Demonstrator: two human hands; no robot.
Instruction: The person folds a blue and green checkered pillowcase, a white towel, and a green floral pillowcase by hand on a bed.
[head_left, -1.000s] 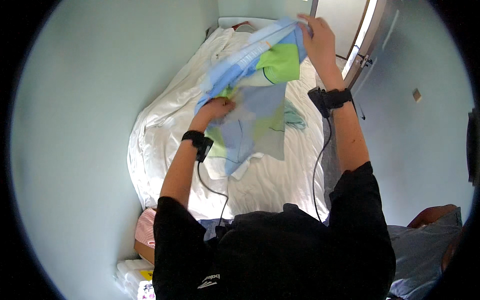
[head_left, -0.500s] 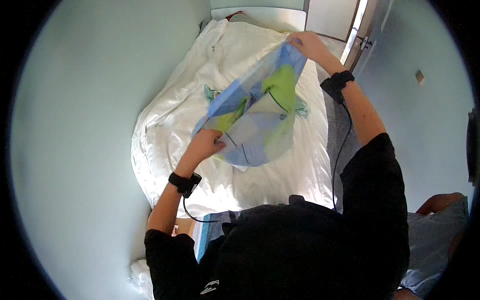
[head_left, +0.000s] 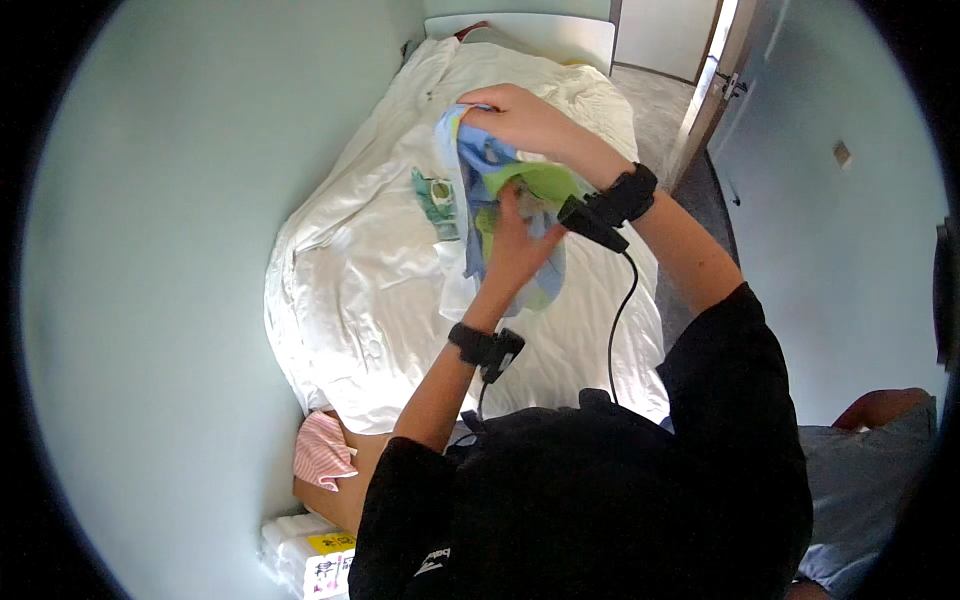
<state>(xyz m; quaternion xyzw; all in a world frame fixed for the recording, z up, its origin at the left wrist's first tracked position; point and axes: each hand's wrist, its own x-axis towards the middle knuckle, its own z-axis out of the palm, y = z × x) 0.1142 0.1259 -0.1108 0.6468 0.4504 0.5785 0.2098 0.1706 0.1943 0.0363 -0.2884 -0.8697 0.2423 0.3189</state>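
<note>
A thin cloth (head_left: 475,165) in blue, bright green and pale patches hangs bunched above the bed. My right hand (head_left: 508,118) is closed on its upper edge at the far side, with the fingers curled over the fabric. Lower down, my left hand (head_left: 515,245) reaches up against the hanging folds. Its thumb and fingers are spread, and the fingertips partly disappear among the folds. To the left of the cloth a small teal-green fabric piece (head_left: 437,205) with a pale patch lies on the white quilt (head_left: 340,270).
A white headboard (head_left: 540,35) stands at the far end. Walls flank the bed, with a door (head_left: 735,85) at the far right. At the lower left are a pink striped cloth (head_left: 322,452) and a white plastic-wrapped pack (head_left: 300,545). Another person's grey clothing (head_left: 860,480) shows lower right.
My right hand has moved left, bringing the cloth's far corner with it. My left hand has released its edge and moved right and up into the folds. The spread cloth is now gathered.
</note>
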